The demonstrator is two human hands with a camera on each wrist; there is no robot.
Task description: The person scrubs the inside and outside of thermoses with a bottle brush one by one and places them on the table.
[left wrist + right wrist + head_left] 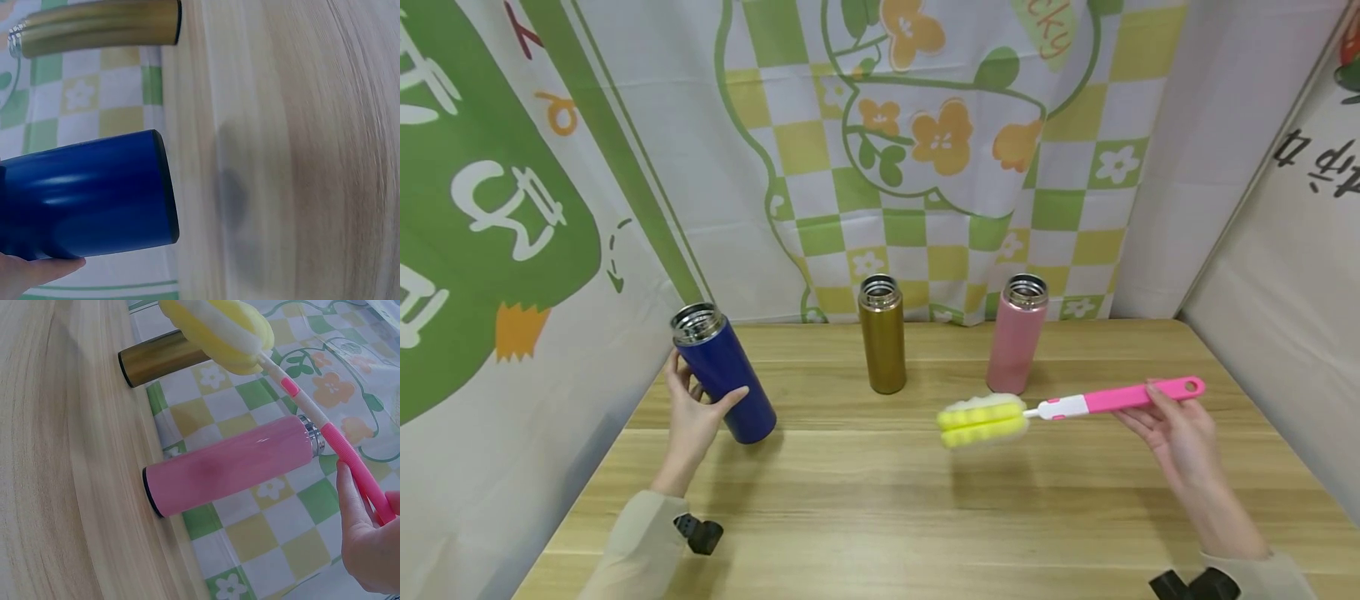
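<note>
My left hand [695,419] grips a dark blue vacuum flask [730,379] at the table's left side, thumb across its front. The flask has no lid, and its steel mouth tilts to the left. In the left wrist view its dark base [166,187] stands off the tabletop. On the right, my right hand [1180,433] holds a bottle brush [1120,398] by its pink handle. The brush lies level in the air, its yellow and white sponge head [983,421] pointing left, in front of a pink flask [1017,342].
A gold flask [883,342] stands upright at the back middle of the wooden table [850,517], its steel mouth uncovered. The pink flask, also lidless, stands to its right. A patterned curtain [947,250] hangs right behind them, with cloth walls on both sides.
</note>
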